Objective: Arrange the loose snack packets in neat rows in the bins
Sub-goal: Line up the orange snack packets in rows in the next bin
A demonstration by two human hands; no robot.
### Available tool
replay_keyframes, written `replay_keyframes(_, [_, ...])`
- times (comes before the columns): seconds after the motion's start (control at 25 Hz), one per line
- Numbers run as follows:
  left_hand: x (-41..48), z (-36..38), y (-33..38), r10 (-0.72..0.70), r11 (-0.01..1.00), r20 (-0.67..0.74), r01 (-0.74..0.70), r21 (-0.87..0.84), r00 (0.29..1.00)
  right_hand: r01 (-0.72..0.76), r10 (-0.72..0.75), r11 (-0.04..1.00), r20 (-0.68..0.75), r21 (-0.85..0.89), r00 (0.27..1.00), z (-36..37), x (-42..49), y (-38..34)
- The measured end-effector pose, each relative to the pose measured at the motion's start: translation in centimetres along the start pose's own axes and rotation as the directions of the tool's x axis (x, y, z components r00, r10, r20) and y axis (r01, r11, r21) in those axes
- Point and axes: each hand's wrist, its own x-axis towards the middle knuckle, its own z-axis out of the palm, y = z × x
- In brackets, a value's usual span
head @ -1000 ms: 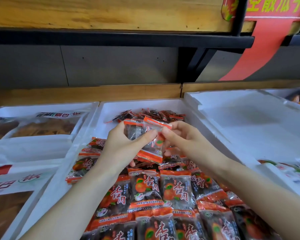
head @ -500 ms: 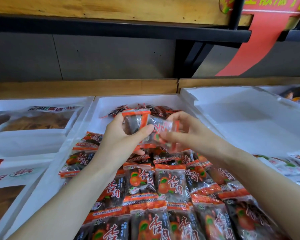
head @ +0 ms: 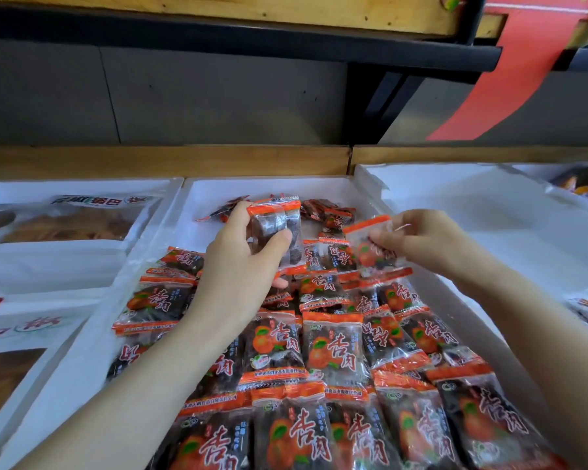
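In the near half of the middle bin (head: 197, 198): rows of packets (head: 333, 354) lie flat and overlapping. They have orange seals and dark fruit inside. Most have the print facing the camera; a few are turned round.
Middle bin: white foam, with the rows reaching from its near edge to past halfway.
Left hand (head: 238, 266): above the left-centre of the rows, with thumb and fingers clamped round the left packet (head: 275, 225).
Left packet: upright, orange seal on top, clear side to the camera with dark fruit showing. I cannot tell whether it is one packet or a small stack.
Right hand (head: 425, 239): level with the left hand and to its right, fingertips pinching the right packet (head: 367, 245) at its upper right edge.
Right packet: tilted, held above the rows and apart from the left packet.
Loose pile (head: 330, 212): jumbled packets at the far end of the middle bin, beyond both hands.
Left bin (head: 82, 252): white foam, holding large bags (head: 72, 222) laid flat.
Right bin (head: 489, 212): white foam, just beside the middle bin.
Behind the bins: a wooden ledge (head: 150, 161), then a grey wall.
Overhead: a black rail (head: 252, 45), with a red banner (head: 510, 79) hanging at the right.
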Motion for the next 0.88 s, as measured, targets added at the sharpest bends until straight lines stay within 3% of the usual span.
replay_keyframes(0.08, [-0.1,0.1,0.1,0.000,1.000,0.005,0.000,0.007,1.000,-0.056,0.060,0.991,0.034,-0.121,0.998,0.3,0.2,0.8])
replay_keyframes(0.32, [-0.6,0.0,0.7,-0.019,1.000,0.025,0.018,0.009,1.000,-0.091,0.110,0.992,0.240,-0.091,0.965,1.7,0.0,1.4])
replay_keyframes(0.44, [-0.7,0.0,0.9,-0.076,0.997,0.053,0.076,0.002,0.996,-0.075,0.103,0.991,0.257,-0.114,0.961,1.8,0.3,1.7])
replay_keyframes(0.52, [-0.7,0.0,1.0,-0.102,0.994,0.077,0.104,-0.027,0.992,-0.015,0.074,0.970,0.238,-0.241,0.968,2.0,0.4,2.1])
replay_keyframes(0.6, [-0.6,0.1,0.9,-0.095,0.990,0.104,0.105,-0.092,0.990,0.097,-0.046,0.943,0.164,-0.318,0.985,2.1,0.3,2.1])
replay_keyframes(0.64, [-0.5,0.2,0.8,-0.095,0.983,0.111,0.110,-0.144,0.989,0.165,-0.138,0.942,0.110,-0.293,0.984,2.2,0.2,1.8])
replay_keyframes(0.72, [-0.3,0.1,0.5,-0.114,0.958,0.140,0.146,-0.246,0.983,0.278,-0.276,0.958,0.034,-0.071,0.961,2.3,-0.5,0.7])
replay_keyframes(0.8, [-0.2,0.0,0.4,-0.126,0.934,0.219,0.190,-0.303,0.968,0.315,-0.350,0.917,0.114,0.245,0.930,2.4,-1.5,-0.8])
replay_keyframes(0.88, [-0.3,0.0,0.5,-0.124,0.916,0.316,0.231,-0.328,0.941,0.334,-0.435,0.860,0.209,0.387,0.876,2.6,-2.5,-1.8])
